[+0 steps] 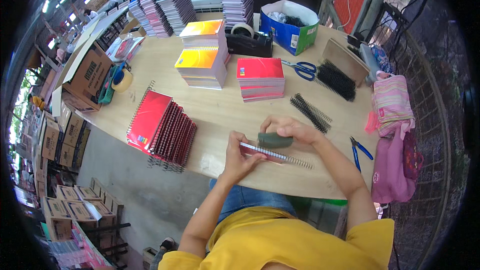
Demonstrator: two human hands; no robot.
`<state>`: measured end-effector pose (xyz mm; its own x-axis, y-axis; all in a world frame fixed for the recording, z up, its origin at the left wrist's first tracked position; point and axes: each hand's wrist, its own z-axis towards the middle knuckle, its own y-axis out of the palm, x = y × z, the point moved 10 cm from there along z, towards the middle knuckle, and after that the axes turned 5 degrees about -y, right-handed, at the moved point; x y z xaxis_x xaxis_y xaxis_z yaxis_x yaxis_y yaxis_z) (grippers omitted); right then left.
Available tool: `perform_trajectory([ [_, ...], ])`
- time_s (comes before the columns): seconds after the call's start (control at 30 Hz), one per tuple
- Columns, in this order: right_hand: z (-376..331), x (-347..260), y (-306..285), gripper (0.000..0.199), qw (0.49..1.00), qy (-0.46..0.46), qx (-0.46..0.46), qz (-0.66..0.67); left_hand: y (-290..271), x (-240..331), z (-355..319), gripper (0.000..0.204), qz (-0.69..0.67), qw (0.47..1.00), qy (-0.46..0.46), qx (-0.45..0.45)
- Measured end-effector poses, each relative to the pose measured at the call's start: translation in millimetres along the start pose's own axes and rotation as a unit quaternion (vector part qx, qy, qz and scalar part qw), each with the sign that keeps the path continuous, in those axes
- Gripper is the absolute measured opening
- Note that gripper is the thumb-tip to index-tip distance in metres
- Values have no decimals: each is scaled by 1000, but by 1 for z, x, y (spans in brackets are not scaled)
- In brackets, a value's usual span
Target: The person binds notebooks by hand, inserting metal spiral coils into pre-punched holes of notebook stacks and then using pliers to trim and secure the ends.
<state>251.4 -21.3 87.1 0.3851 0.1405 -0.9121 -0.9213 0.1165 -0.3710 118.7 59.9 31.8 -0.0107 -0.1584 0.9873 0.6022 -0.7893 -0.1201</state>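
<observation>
My left hand (236,157) grips a thin red notebook (270,156) on edge above the table's near side, its spine turned upward. A dark wire coil (301,163) runs along that spine and sticks out past its right end. In my right hand (295,129) is a dark green block (276,141), held just over the coil; whether the two touch I cannot tell. Left of my hands stands a stack of red coil-bound notebooks (155,117). Several loose coils (311,113) lie beyond my right hand, and a stack of red-covered pads (260,72) sits farther back.
Blue-handled cutters (357,151) and scissors (303,70) lie on the right, near a pile of black coils (336,81) and a pink pouch (392,167). Yellow-covered stacks (202,62), a tape dispenser (250,42) and a blue-green box (290,27) stand behind. A carton (87,77) is left.
</observation>
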Motion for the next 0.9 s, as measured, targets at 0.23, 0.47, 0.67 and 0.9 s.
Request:
perform_trajectory([
  [0.23,2,-10,-4,38,975,-23,47,215,-34,-10,3,34,-206,978,-28,8],
  [0.47,10,-16,3,30,974,-2,3,226,-32,-12,11,21,-207,977,-53,-27],
  [0.67,7,14,-1,40,991,83,51,93,-25,-6,13,29,-234,968,-81,-47],
  [0.9,-52,-26,-47,35,963,60,241,-109,-29,4,16,41,-225,972,-50,-48],
])
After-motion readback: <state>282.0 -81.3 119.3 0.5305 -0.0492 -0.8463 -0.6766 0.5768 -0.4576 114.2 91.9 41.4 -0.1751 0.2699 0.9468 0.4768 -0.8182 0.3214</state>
